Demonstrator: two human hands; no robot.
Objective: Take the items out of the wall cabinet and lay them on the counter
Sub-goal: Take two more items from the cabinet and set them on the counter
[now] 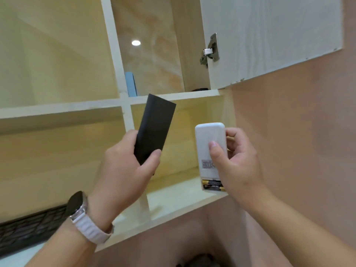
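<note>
Gripping a flat black remote [154,128] in the left hand [123,170] and a white remote [210,149] in the right hand [237,162], a person holds both items up in front of the open wall cabinet [123,101], clear of its shelves. The black remote tilts to the right, pinched at its lower end between thumb and fingers; the white one stands nearly upright with its back to the camera, thumb pressed on the casing, its battery cover off and batteries [212,185] showing at the bottom. A pale-strapped watch [81,212] sits on the left wrist. Behind the hands lies the lower right compartment. In the compartment above, a light blue item [131,83] stands against the divider, and a dark object at the shelf's right edge is too hidden to identify. A dark keyboard [28,226] rests in the lower left compartment. The cabinet door [269,35] hangs open at right on its metal hinge [211,51].
</note>
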